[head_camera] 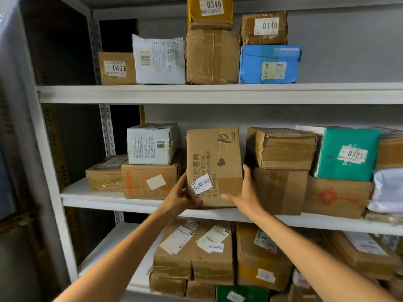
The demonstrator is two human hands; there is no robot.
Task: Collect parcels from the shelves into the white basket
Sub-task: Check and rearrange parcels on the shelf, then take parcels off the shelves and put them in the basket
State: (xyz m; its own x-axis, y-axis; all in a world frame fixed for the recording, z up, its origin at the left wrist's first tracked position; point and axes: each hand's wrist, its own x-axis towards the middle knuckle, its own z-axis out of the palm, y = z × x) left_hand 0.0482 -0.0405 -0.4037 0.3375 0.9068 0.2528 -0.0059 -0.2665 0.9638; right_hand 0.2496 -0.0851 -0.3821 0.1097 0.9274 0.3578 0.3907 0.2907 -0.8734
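Step in hand: the pick. Box [214,162] stands upright at the front edge of the middle shelf [98,199], its bottom edge about at the shelf lip; whether it is lifted off the board, cannot tell.

Left hand [182,196] grips the box's lower left corner, thumb on the front face, fingers curled round the side. Right hand [244,190] grips the lower right side, thumb on the front, fingers tucked in the gap between box and the stack [281,149] to its right.

Basket not in view (likely below or behind the person).

Next move, as judged: draw the box straight out toward the body, then lower it and turn to find the basket. It looks bulky, so keep both hands on.

Room:
- Left of the box: orange carton [150,182] just beside, narrow gap.
- Right of the box: the stack, touching or nearly, cannot tell.
- Above the box: open air up to the upper board [218,93].
- In front of the box: only the arms
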